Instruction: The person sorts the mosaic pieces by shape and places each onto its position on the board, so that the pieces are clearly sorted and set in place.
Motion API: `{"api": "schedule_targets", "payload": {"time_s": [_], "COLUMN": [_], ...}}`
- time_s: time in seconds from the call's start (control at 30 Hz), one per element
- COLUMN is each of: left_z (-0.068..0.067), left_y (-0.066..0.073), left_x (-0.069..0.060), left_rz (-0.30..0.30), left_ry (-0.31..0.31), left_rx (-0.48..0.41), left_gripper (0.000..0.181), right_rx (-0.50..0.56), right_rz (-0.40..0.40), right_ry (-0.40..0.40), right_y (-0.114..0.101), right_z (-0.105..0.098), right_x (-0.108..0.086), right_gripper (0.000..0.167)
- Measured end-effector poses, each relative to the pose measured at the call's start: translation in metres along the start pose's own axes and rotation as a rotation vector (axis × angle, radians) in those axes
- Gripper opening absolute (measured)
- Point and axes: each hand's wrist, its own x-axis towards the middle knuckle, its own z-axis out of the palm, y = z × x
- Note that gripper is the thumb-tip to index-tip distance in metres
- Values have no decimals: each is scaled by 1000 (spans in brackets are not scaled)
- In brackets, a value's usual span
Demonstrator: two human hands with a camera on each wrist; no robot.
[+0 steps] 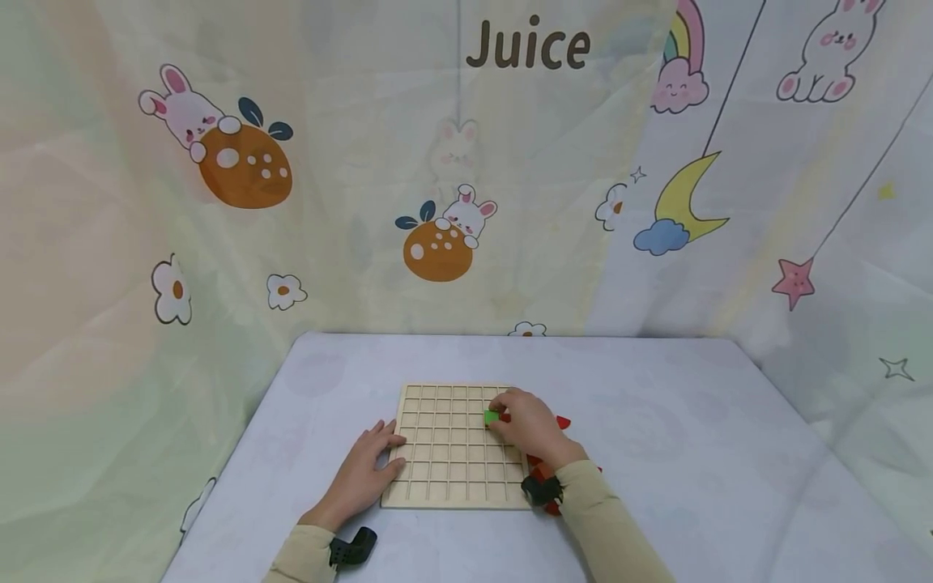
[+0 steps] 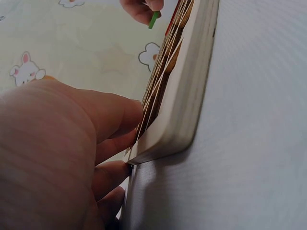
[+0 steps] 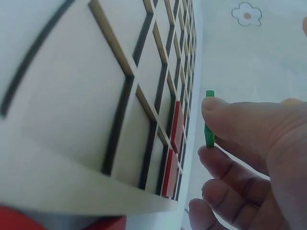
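A pale wooden grid board [image 1: 452, 468] lies on the table, divided into square cells by thin raised ridges. My right hand [image 1: 535, 427] pinches a small, thin green tile [image 3: 209, 136] between thumb and fingers. In the right wrist view the tile is held on edge, apart from the board's surface. Two red tiles [image 3: 177, 127] sit in neighbouring cells near the board's edge. Along the board's left edge rests my left hand [image 1: 363, 470], its fingers extended and the thumb touching the rim.
Several red pieces [image 1: 564, 423] lie on the table by the board's right side, partly hidden under my right wrist and its black wrist camera [image 1: 542, 490]. The white table [image 1: 656, 405] meets a printed cloth backdrop [image 1: 350, 243] at its far edge.
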Motion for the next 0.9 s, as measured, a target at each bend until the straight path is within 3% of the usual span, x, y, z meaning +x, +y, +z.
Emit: {"api": "schedule_targets", "payload": {"time_s": [0.43,0.9], "left_z": [-3,-2], "left_y": [4,4], "left_x": [3,1], "left_rz": [4,-28], "left_ry": [2,-14], "left_rx": [5,-12], "left_gripper": [28,27], "right_rx": [-13,13], "right_rz": [-45,-29], "right_ry": [-6,-7], "right_y": [-5,-9], "right_z": [12,23], "right_x": [8,13], "right_gripper": [25,23]}}
